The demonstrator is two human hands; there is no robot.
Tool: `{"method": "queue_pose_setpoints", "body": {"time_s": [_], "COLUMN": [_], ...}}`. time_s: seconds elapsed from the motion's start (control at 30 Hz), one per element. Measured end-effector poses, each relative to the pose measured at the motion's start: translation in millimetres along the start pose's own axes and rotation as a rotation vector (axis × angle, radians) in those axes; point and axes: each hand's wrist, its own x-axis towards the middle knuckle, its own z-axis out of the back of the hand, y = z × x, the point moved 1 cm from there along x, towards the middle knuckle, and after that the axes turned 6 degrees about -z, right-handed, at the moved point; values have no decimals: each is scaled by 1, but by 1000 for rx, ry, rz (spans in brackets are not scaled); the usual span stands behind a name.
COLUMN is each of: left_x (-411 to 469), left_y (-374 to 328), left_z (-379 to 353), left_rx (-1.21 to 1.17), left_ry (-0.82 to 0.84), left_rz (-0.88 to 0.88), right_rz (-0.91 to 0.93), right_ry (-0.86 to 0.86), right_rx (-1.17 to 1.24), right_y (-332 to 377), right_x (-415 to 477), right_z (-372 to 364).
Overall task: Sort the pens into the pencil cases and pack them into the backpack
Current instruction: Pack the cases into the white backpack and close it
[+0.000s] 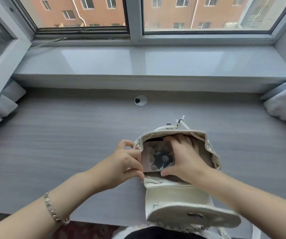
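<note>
a patterned pencil case (pixel 157 156) is sitting inside the open mouth of the cream backpack (pixel 176 192); the right hand (pixel 185 159) is gripping the case, fingers (pixel 182 138) curled over its far edge, thumb at its near edge; the left hand (pixel 123 163) is pinching the backpack's rim; the backpack is standing on the grey surface (pixel 61 135) below the window sill (pixel 138 61).

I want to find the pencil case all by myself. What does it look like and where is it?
Look at the grey desk under the window, then at the cream backpack near its front edge. The pencil case sits in the bag's open top, between the left hand and the right hand. It is the pale pinkish pouch with dark and grey round blotches, unlike the plain cream bag around it.
</note>
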Motion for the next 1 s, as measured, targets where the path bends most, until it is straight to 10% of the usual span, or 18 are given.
{"method": "queue_pose_setpoints", "body": {"time_s": [0.43, 0.57, 0.73, 0.9, 1.0], "left_x": [3, 7, 32, 35, 29], "left_y": [-5, -12, -14, -23, -28], "left_z": [7, 17, 8, -2, -6], "left_rx": [-165, -46, -269, -439, -452], "left_ry": [-55, -405, -43, -115, -179], "left_rz": [128, 120, 688, 769, 749], "right_rz": [182, 340, -392, -322, -339], "right_ry": [-99, -635, 66, 139, 153], "right_rx": [362, 223, 44, 5, 482], "right_y": [-15, -19, -18, 7, 17], "right_x": [-17, -23, 14, 41, 49], "right_z": [-3, 45, 75, 64, 63]}}
